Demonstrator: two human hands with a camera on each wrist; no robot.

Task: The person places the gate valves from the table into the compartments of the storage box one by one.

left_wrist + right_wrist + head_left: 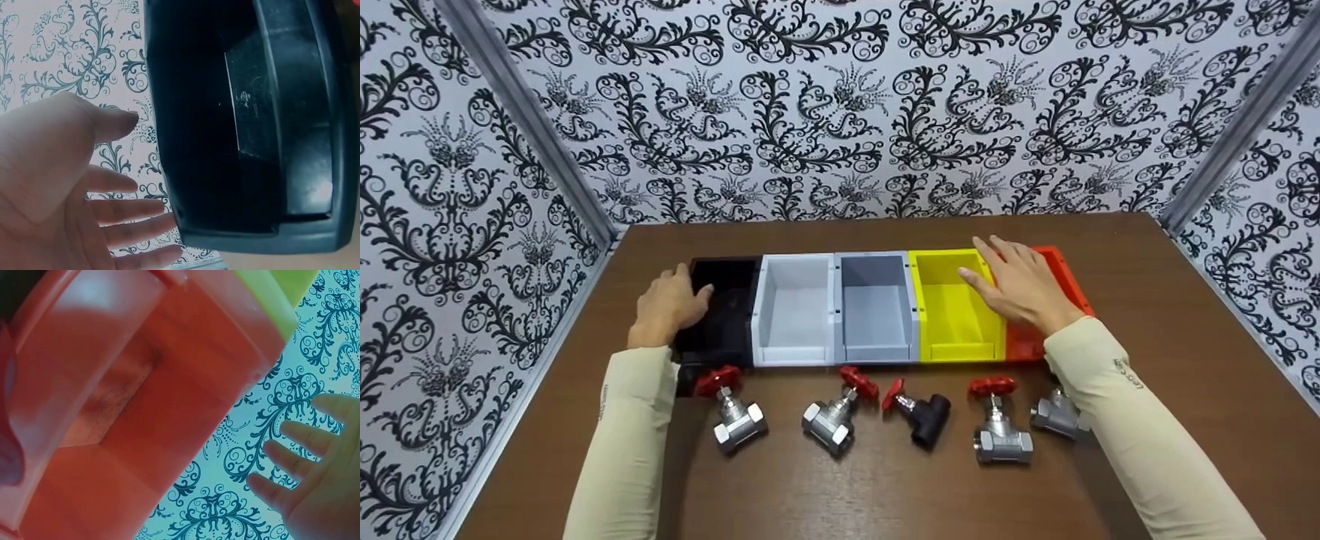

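In the head view my left hand [666, 306] is at the left side of the black bin [726, 311]. Its fingers look loosely extended in the left wrist view, and nothing lies in the palm; whether they touch the bin I cannot tell. Above the red bin [1065, 276], near its border with the yellow bin [960, 319], my right hand [1024, 289] hovers with fingers spread and holds nothing. It hides part of the red bin. The inside of that bin [169, 422] shows bare red walls in the right wrist view.
Between the outer bins stand a white bin [796, 307] and a grey bin [876, 311]. Several valves with red handwheels lie in front: metal ones [739, 424] [831, 421] [1003, 441] and a black-bodied one [928, 420]. Another valve [1056, 414] is partly behind my right sleeve. Patterned walls [840, 112] enclose the brown table [840, 499].
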